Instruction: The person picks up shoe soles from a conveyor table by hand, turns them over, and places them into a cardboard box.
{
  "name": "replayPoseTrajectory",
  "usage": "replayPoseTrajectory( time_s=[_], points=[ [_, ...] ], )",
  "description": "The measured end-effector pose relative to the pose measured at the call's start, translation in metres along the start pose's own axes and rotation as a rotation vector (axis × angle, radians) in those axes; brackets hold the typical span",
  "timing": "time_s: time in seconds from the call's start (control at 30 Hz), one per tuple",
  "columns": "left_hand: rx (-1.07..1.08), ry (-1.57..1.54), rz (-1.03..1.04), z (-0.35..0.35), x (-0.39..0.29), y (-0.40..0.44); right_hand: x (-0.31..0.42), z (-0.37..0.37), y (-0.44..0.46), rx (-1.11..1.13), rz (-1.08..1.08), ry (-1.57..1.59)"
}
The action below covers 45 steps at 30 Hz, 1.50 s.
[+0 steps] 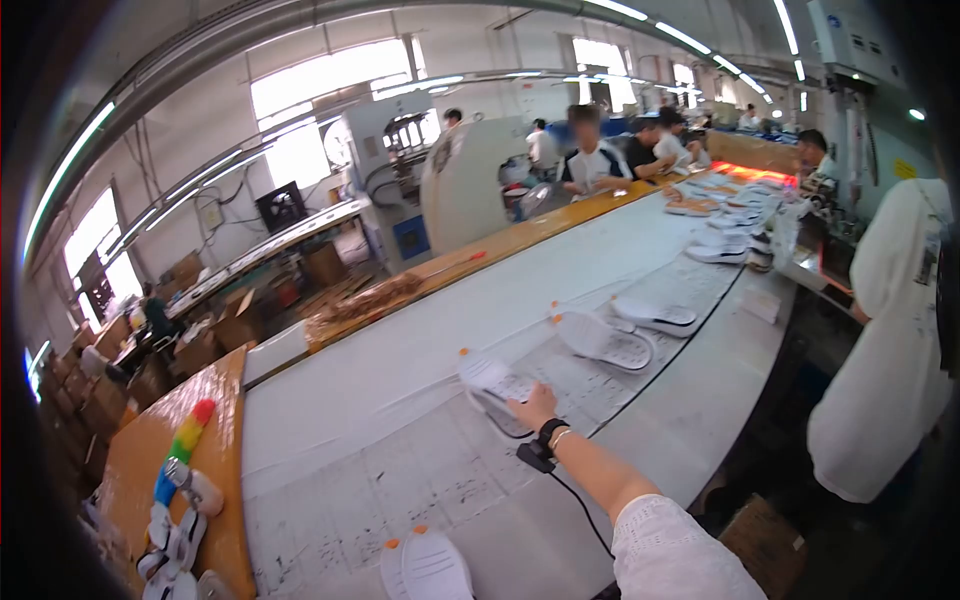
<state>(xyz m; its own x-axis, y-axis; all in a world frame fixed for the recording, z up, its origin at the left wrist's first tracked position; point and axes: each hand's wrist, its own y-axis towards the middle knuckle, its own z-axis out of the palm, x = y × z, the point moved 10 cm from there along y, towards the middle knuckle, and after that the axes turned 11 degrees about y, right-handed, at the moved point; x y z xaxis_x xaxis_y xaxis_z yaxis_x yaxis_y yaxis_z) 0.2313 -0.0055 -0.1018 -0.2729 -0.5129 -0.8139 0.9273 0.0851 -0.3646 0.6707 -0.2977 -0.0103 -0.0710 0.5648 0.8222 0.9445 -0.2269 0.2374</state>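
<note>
My right hand (535, 406) reaches out over the belt and touches the near edge of a white shoe sole (492, 376) with an orange tab. Whether its fingers grip the sole is too small to tell. A black band and a cabled device sit at the wrist. Beyond it lie more white soles (603, 341) with orange tabs, and another pair (655, 315) to their right. Closer to me, at the bottom, two white soles (436, 566) overlap. My left hand is out of the picture.
The long white belt (340, 420) has a wooden ledge (560, 220) along its far side. Many shoe parts (715, 250) lie farther up it. Several people sit beyond; a person in white (880, 340) stands at right. A rainbow-coloured object (187, 440) is at left.
</note>
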Motion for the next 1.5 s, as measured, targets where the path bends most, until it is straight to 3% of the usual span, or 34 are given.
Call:
replayPoseTrajectory(
  time_s=[0.07, 0.17, 0.27, 0.4, 0.5, 0.53, 0.63, 0.67, 0.7, 0.77, 0.83, 0.97, 1.03, 1.1, 1.17, 1.27, 1.4, 1.5],
  points=[
    [0.036, -0.002, -0.011, -0.008, 0.011, -0.001, -0.01, 0.008, -0.014, -0.137, 0.04, 0.239],
    [0.081, -0.013, -0.009, -0.02, 0.026, -0.007, -0.016, 0.013, -0.011, -0.225, -0.095, 0.342],
    [0.008, -0.014, -0.014, -0.02, 0.029, -0.009, -0.035, 0.005, -0.004, -0.174, 0.044, 0.323],
    [-0.145, -0.004, -0.051, -0.006, 0.011, -0.015, -0.036, 0.014, -0.021, 0.083, 0.31, 0.357],
    [-0.163, -0.116, -0.057, -0.005, 0.019, -0.014, -0.019, -0.006, -0.052, 0.048, 0.367, 0.19],
    [-0.186, -0.087, -0.057, 0.003, 0.01, -0.016, -0.032, 0.006, -0.052, 0.008, 0.33, 0.258],
    [-0.115, -0.253, 0.021, 0.019, 0.001, -0.019, -0.029, 0.019, -0.072, 0.064, 0.576, 0.662],
    [-0.067, -0.302, 0.096, 0.02, -0.001, -0.018, -0.07, 0.061, -0.05, 0.107, 0.532, 0.825],
    [-0.066, -0.15, 0.129, 0.015, -0.002, -0.018, -0.063, 0.065, -0.057, 0.102, 0.525, 0.921],
    [-0.077, -0.249, 0.147, 0.021, -0.007, -0.021, -0.037, 0.077, -0.123, 0.476, 1.107, 1.169],
    [-0.097, -0.276, 0.16, 0.025, -0.012, -0.024, 0.045, 0.036, -0.187, 0.737, 1.27, 1.437],
    [-0.117, -0.304, 0.21, 0.024, -0.016, -0.023, 0.102, -0.039, -0.259, 1.054, 1.009, 1.337],
    [-0.212, -0.267, 0.239, 0.031, -0.031, -0.031, 0.127, -0.064, -0.297, 1.272, 0.826, 1.174],
    [-0.282, -0.199, 0.238, 0.038, -0.042, -0.037, 0.11, -0.078, -0.335, 1.509, 0.778, 0.903],
    [-0.283, -0.048, 0.305, 0.045, -0.054, -0.041, 0.11, -0.077, -0.349, 1.63, 0.693, 0.903],
    [-0.217, 0.19, 0.346, 0.067, -0.081, -0.058, 0.117, -0.064, -0.339, 1.574, 0.624, 0.832],
    [-0.306, 0.5, 0.395, 0.074, -0.098, -0.08, 0.095, -0.027, -0.349, 1.473, 1.146, 1.007],
    [-0.322, 0.622, 0.377, 0.07, -0.105, -0.104, 0.085, -0.022, -0.374, 1.705, 1.062, 0.95]
  ],
)
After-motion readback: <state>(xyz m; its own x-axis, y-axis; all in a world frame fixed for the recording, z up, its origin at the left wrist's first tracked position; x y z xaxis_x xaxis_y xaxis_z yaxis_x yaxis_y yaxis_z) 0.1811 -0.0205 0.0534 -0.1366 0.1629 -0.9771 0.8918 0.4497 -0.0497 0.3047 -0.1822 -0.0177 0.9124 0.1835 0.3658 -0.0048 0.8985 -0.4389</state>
